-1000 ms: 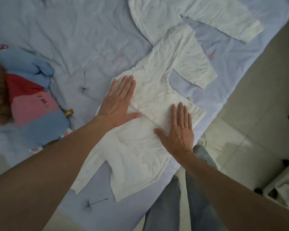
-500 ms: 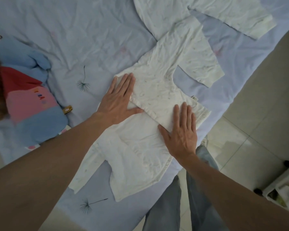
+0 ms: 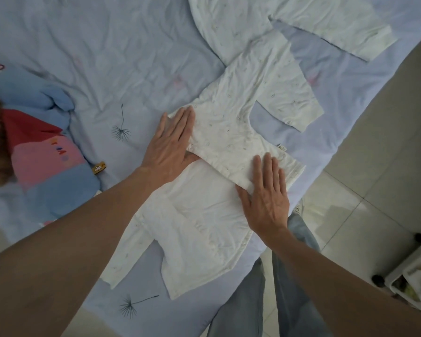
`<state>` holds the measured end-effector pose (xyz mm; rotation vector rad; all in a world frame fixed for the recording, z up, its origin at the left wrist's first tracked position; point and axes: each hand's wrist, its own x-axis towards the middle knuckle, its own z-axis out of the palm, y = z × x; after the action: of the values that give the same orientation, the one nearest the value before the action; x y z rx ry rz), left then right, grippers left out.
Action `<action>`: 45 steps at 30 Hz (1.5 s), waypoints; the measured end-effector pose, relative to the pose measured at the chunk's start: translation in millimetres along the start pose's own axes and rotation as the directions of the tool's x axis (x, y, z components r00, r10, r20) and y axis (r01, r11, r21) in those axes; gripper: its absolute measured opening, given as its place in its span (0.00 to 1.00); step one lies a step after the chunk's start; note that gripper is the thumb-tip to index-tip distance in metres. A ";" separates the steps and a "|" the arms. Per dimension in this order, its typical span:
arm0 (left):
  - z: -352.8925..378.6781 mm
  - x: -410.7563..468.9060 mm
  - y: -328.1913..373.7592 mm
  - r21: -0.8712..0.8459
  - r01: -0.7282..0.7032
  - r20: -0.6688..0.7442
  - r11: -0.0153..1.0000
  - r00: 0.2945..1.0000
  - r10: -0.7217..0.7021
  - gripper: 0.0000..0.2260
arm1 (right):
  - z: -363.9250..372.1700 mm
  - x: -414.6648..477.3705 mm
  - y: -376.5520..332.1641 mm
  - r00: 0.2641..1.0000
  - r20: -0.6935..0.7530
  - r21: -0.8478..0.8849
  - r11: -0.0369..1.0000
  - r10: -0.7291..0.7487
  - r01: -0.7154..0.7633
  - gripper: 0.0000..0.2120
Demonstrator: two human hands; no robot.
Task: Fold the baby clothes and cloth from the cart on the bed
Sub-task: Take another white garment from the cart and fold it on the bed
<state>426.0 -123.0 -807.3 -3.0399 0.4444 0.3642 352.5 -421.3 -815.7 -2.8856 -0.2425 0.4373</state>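
Task thing: a white baby garment (image 3: 229, 132) lies spread on the bed (image 3: 107, 57), close to the bed's right edge, with part of it doubled over itself.
Fold: the doubled layer's edge runs on a slant from the left hand to the right hand; below it a single smooth layer reaches toward the person.
Sleeves: one short sleeve (image 3: 287, 98) points up and right, flat on the sheet; another (image 3: 129, 254) points down and left, partly hidden by the left forearm.
Label: a small tag (image 3: 282, 147) shows at the garment's right side.
Left hand (image 3: 170, 142): palm down, fingers straight and pressed together on the left end of the doubled layer – no grip on the cloth, only flat pressure.
Right hand (image 3: 265, 190): palm down, fingers straight, fingertips on the doubled layer, thumb on the lower layer just beside the fold edge – again no grip, nothing pinched.
Second garment (image 3: 241, 23): white, laid flat at the top of the bed, its lower edge touching or overlapping the first garment's upper sleeve.
Sheet: pale blue, creased, with dark dandelion-seed prints.
Soft toy (image 3: 41, 154): blue, red and pink, at the left of the bed, well apart from the garment.
Cart (image 3: 399, 271): white, on black wheels, standing on the tiled floor at lower right with pale cloth inside.
Person: stands against the bed edge in light jeans.
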 end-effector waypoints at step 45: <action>-49.6 62.6 3.6 -0.019 0.079 -0.010 0.997 0.997 -0.080 0.35 | -81.4 42.8 36.3 1.000 0.012 -0.082 0.997 -0.009 0.010 0.27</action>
<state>494.3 -147.8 -774.0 -3.0679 0.3212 0.3498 422.7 -462.9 -759.9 -2.9610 -0.2820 0.4534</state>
